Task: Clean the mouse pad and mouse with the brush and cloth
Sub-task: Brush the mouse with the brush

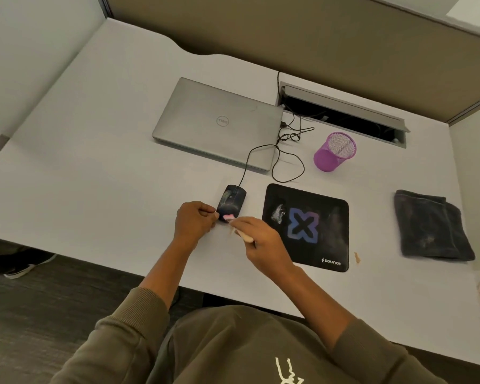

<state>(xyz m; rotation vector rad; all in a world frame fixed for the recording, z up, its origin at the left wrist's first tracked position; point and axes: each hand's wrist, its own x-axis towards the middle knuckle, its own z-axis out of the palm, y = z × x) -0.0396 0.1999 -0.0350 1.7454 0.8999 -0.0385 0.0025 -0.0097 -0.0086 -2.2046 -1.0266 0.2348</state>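
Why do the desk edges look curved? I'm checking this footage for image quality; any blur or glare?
Head view: wide-angle distortion bows the desk edges; lighting is soft and even, shadows faint; the right edge near the cloth is smeared; the mouse and brush look slightly soft; no strong glare.

My both arms reach up from bottom of frame toward centre, olive sleeves pushed to mid-forearm. My left hand (pixel 195 220) curled, fingers (pixel 208 209) pinched closed at its right side. My right hand (pixel 257 236) just right of it, fingers closed in grip, knuckles up. Hands nearly touching at fingertips.
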